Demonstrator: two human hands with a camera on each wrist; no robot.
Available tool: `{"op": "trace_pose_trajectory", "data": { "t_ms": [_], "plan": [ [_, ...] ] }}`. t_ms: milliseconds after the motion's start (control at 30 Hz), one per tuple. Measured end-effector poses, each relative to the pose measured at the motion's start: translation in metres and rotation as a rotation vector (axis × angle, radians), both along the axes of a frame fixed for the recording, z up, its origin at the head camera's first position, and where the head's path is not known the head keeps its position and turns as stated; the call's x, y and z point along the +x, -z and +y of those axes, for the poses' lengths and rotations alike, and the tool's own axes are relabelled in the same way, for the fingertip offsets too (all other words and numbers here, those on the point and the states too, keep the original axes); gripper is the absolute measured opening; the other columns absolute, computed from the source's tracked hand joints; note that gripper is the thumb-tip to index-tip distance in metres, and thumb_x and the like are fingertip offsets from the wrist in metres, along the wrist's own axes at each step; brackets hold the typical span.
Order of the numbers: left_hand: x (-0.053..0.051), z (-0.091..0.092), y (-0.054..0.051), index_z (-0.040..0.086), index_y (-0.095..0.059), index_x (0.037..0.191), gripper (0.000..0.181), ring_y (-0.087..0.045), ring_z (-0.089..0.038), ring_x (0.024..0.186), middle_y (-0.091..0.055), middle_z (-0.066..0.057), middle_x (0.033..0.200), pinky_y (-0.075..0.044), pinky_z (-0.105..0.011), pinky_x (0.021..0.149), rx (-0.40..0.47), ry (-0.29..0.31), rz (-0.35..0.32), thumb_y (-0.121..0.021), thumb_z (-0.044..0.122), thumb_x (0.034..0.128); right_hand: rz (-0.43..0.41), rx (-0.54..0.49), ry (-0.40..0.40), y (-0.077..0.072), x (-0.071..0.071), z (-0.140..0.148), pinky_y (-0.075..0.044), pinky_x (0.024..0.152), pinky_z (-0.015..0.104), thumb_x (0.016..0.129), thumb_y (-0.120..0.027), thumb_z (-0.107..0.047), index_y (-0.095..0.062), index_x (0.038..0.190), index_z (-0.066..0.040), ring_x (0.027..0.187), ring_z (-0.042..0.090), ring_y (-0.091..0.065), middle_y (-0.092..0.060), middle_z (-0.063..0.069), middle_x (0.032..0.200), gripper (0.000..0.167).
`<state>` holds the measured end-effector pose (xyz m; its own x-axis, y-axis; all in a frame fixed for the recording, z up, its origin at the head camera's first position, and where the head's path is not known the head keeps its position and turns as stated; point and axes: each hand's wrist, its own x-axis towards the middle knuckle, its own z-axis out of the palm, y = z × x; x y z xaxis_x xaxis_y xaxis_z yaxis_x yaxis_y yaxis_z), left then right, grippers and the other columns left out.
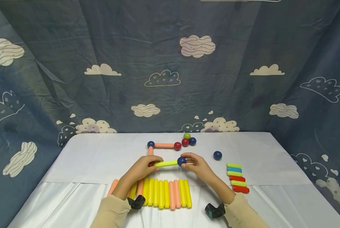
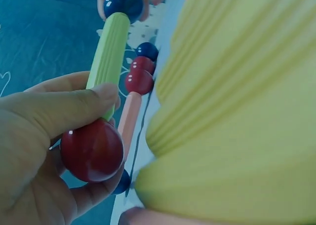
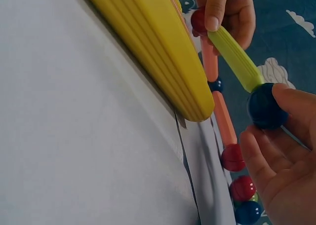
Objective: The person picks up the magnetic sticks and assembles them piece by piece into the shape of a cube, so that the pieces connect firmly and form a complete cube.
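Note:
A yellow-green stick (image 1: pixel 165 163) joins a red ball (image 2: pixel 92 150) at its left end to a dark blue ball (image 1: pixel 181 161) at its right end. My left hand (image 1: pixel 142 167) grips the red ball and the near end of the stick, thumb on the stick in the left wrist view. With thumb and fingers my right hand (image 1: pixel 197 165) pinches the blue ball (image 3: pixel 267 106). Behind, a salmon stick (image 1: pixel 164 145) links another blue ball (image 1: pixel 151 144) and another red ball (image 1: pixel 177 146); a second salmon stick (image 1: pixel 151 150) runs from that blue ball toward my left hand.
Yellow and salmon sticks (image 1: pixel 161 194) lie in a row at the front, partly under my left forearm. Green, red (image 1: pixel 185 142) and blue balls cluster at the back. A lone blue ball (image 1: pixel 217 155) and a column of short coloured sticks (image 1: pixel 238 183) lie on the right.

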<state>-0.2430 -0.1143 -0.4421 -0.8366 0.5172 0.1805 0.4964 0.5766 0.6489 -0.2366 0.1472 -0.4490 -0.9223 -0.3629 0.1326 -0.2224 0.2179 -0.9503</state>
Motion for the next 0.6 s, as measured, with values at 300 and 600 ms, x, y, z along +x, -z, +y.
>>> {"op": "trace_pose_trajectory", "data": {
  "t_ms": [300,600],
  "plan": [
    [0.002,0.004,0.004,0.012,-0.065,0.107,0.025,-0.055,-0.014,0.095,-0.062,0.002,0.104,-0.044,-0.035,0.085,0.048,0.005,0.035,-0.065,0.007,0.0820,0.006,0.082,0.050,0.002,0.026,0.017,-0.047,0.080,0.029,0.080,-0.069,-0.011,-0.042,0.126,0.001,0.101,0.034,-0.051,-0.048,0.020,0.119,0.055],
    [0.000,0.006,0.007,0.011,-0.065,0.106,0.024,-0.055,-0.013,0.092,-0.063,0.001,0.102,-0.044,-0.034,0.084,-0.066,0.011,0.034,-0.066,0.008,0.0817,-0.100,0.363,-0.122,0.005,0.061,0.020,-0.039,0.056,0.021,0.073,-0.075,-0.030,-0.038,0.131,-0.003,0.070,0.017,-0.046,-0.048,0.005,0.093,0.074]
  ]
}}
